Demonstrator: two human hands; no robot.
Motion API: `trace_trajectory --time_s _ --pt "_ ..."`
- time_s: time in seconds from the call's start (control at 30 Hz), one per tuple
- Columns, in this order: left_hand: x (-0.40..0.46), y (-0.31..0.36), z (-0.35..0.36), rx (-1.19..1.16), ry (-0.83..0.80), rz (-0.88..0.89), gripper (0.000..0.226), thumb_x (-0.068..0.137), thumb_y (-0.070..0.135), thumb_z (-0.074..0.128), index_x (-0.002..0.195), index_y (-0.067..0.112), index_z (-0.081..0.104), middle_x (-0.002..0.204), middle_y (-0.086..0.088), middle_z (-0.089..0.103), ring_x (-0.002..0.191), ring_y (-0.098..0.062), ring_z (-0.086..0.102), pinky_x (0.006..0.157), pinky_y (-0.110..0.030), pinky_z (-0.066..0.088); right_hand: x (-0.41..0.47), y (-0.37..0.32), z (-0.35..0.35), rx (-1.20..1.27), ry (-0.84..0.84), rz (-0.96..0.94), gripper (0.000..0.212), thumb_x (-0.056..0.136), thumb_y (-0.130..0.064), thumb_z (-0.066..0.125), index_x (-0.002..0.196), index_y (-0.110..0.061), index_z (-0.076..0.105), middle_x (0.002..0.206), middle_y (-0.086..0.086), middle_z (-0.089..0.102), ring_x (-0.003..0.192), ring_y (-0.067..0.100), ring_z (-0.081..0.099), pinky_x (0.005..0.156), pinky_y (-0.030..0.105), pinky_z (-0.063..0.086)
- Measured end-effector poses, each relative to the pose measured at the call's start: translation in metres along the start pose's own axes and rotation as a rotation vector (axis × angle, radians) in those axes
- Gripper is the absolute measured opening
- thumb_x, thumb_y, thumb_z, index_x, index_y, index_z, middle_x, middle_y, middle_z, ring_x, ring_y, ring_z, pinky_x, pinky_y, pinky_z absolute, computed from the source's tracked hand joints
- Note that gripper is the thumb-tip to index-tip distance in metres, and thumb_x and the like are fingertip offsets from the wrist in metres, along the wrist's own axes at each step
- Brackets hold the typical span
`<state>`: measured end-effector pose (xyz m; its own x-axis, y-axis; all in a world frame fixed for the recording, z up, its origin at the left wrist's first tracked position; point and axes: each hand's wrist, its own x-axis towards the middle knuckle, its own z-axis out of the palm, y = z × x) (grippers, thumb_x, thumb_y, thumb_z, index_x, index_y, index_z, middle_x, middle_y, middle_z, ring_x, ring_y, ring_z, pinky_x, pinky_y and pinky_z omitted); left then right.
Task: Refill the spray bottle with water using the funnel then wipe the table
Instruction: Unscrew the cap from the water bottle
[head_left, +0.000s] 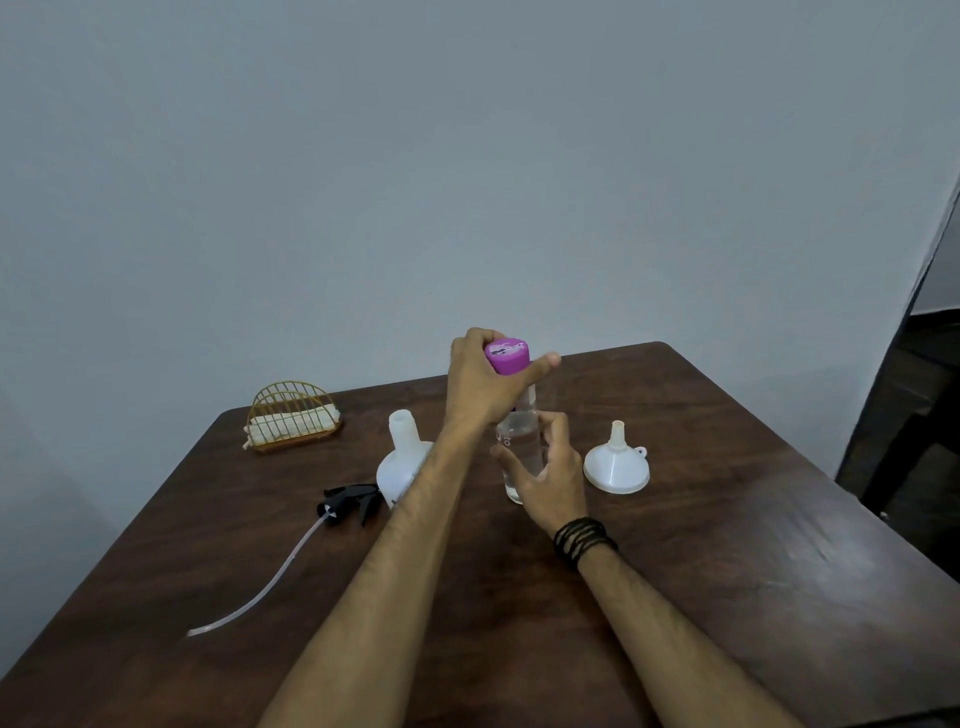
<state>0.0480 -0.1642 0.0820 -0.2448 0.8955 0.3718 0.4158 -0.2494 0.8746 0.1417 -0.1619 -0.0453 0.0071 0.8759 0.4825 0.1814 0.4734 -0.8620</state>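
Note:
A clear water bottle (519, 452) with a pink cap (508, 355) stands upright at the middle of the brown table (727, 519). My left hand (480, 384) is closed around the cap. My right hand (550, 473) wraps the bottle's lower body. To the left stands the white spray bottle (402, 457), its neck uncapped. The black spray head (348, 503) with its clear tube lies on the table in front of it. A white funnel (616, 465) rests upside down, spout up, to the right of the water bottle.
A gold wire holder with a folded white cloth (291, 423) stands at the table's back left. A dark chair or furniture piece (904, 415) is past the right edge. A grey wall is behind the table.

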Motion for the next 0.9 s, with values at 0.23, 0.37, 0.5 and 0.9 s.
trace_trajectory --time_s 0.23,0.37,0.5,0.9 --pt "0.000 -0.008 -0.019 -0.195 -0.281 -0.028 0.055 0.099 0.016 0.063 0.148 0.022 0.039 0.140 -0.004 0.051 0.116 -0.011 0.058 0.085 -0.017 0.053 0.001 0.004 0.000 -0.018 0.017 -0.014 0.055 0.075 -0.060 0.077 0.113 -0.039 0.042 0.110 -0.014 0.065 0.102 0.005 0.066 0.088 0.027 0.055" --pt "0.009 -0.002 -0.024 -0.061 -0.199 0.037 0.060 0.085 0.031 0.080 0.137 0.022 0.051 0.119 0.002 0.057 0.103 -0.009 0.062 0.073 -0.011 0.054 0.002 0.004 0.000 -0.031 0.008 -0.010 0.055 0.076 -0.052 0.079 0.114 -0.040 0.040 0.112 -0.011 0.065 0.104 0.008 0.065 0.092 0.036 0.056" --pt "0.010 0.003 -0.014 0.293 -0.023 0.134 0.060 0.066 0.069 0.079 0.103 0.027 0.058 0.099 0.010 0.055 0.085 -0.006 0.060 0.062 -0.011 0.049 0.002 0.003 0.000 -0.033 0.002 -0.013 0.058 0.076 -0.057 0.078 0.116 -0.037 0.042 0.116 -0.009 0.065 0.109 0.006 0.063 0.096 0.035 0.053" --pt "-0.046 -0.024 -0.086 0.179 0.466 0.139 0.059 0.065 0.076 0.075 0.096 0.030 0.056 0.094 0.011 0.061 0.080 -0.001 0.061 0.063 -0.012 0.049 0.003 0.008 0.002 -0.030 0.007 0.004 0.060 0.074 -0.055 0.078 0.119 -0.039 0.042 0.113 -0.011 0.066 0.102 0.008 0.066 0.089 0.034 0.057"
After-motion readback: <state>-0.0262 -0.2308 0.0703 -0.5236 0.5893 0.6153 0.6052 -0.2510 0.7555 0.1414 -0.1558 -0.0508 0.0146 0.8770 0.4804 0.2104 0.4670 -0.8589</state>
